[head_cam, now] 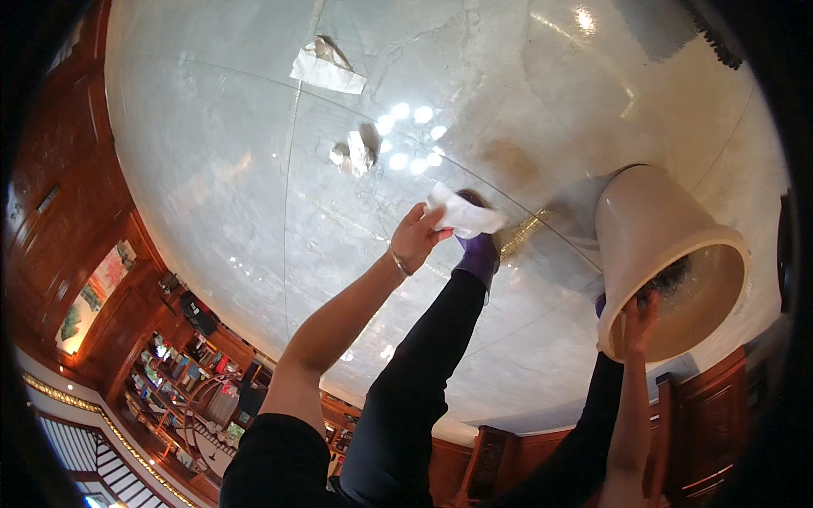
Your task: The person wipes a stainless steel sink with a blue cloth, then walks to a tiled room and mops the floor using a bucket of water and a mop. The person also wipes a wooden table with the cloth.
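Note:
My left hand pinches a piece of white paper or tissue, held out above the glossy floor near my purple shoe. On the right, my right hand grips the near rim of a beige waste bin. The bin is tilted, its mouth facing me, and something dark lies inside, too shadowed to name. Farther out on the floor lie a crumpled sheet of white paper and a smaller crumpled piece.
The polished marble-look floor reflects a ring of ceiling lights. Wooden wall panels with a lit painting run along the left. Beyond them stand full bookshelves. A grey, dark-fringed rug lies at the upper right.

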### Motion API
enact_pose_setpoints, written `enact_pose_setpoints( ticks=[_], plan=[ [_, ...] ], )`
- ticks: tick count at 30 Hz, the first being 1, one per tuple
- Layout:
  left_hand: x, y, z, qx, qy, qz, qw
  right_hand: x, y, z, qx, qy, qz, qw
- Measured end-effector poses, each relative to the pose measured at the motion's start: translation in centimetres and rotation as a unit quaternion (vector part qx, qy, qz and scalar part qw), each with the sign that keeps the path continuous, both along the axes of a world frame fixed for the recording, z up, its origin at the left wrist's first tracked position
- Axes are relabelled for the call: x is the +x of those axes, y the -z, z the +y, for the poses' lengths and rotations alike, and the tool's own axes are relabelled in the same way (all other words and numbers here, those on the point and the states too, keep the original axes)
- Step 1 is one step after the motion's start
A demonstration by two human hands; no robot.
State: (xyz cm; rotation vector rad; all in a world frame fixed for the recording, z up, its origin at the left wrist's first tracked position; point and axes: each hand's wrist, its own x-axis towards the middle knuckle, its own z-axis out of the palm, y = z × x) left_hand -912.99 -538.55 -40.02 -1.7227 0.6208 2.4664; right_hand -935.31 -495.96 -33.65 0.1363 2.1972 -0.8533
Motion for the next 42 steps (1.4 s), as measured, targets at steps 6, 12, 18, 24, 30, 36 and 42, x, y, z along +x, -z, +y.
enact_pose_setpoints(
  ticks=[6,12,18,24,30,36,42],
  plan=[
    [5.0,3.3,-9.2,-0.353,0.432,-0.324,0.764,1.0,0.7,1.0,-0.081,0.130,-0.074,0.985],
    [3.2,11.7,-15.5,-0.298,0.271,-0.370,0.837,-0.4,0.1,1.5,-0.078,0.103,-0.121,0.984],
    [2.3,6.9,-6.8,-0.234,0.091,-0.101,0.963,-0.3,0.1,1.3,-0.018,0.113,-0.130,0.985],
    [-3.9,-5.3,0.9,0.016,-0.019,0.110,0.994,0.0,-0.1,1.8,-0.047,0.131,-0.045,0.989],
    [-11.1,-12.3,7.0,-0.028,0.024,0.127,0.991,-2.2,0.8,1.4,-0.129,0.254,0.152,0.947],
    [-15.4,-17.3,12.9,0.009,0.142,0.011,0.990,-4.4,3.8,2.0,0.046,-0.085,0.063,0.993],
    [-18.5,-21.8,22.1,0.099,0.207,0.110,0.967,-5.2,-1.8,3.6,-0.083,0.116,-0.082,0.986]
  ],
)
